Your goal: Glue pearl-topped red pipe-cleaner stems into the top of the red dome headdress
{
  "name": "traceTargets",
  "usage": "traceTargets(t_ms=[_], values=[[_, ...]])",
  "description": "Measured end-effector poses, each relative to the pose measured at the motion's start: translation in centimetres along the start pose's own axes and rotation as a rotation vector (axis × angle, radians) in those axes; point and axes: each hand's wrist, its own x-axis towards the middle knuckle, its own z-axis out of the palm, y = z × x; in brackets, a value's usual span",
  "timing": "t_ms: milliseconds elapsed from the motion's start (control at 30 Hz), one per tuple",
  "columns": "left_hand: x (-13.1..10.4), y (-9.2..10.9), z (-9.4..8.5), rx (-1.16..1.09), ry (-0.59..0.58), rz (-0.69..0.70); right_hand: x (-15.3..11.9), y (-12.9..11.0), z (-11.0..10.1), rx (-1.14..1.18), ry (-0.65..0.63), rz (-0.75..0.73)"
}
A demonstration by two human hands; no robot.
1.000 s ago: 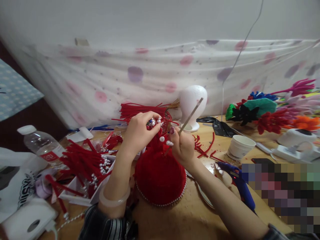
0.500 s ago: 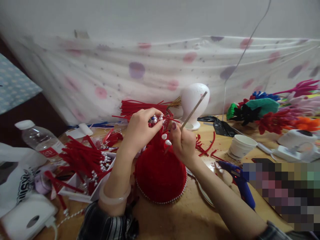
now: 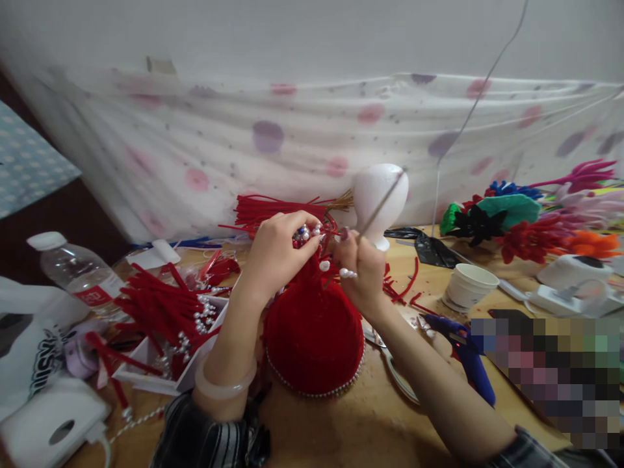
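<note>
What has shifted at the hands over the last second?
The right hand has moved up and a little to the right, away from the left hand, carrying the thin stick up with it. No new hold or release shows. The left hand's grip on the beaded cluster, the red dome and the foam head stayed much as they were.

Grey wall, spotted white sheeting, wooden table.

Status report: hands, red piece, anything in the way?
Left hand curled round pearl beads. Right hand gripping thin stick. Red piece on table. White foam head behind stick, apparently not blocking.
</note>
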Motion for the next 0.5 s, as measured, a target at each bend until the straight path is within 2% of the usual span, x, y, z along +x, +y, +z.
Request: traceTargets(t_ms=[100, 233, 500], values=[[0.01, -0.03, 0.07, -0.002, 0.001, 0.005, -0.09, -0.07, 0.10, -0.033, 0.024, 0.006], [-0.03, -0.03, 0.05, 0.003, -0.002, 0.002, -0.15, -0.33, 0.29, -0.045, -0.042, -0.041], [0.00, 0.00, -0.11, 0.003, -0.025, -0.019, 0.13, -0.86, 0.58, -0.046, -0.116, -0.031]])
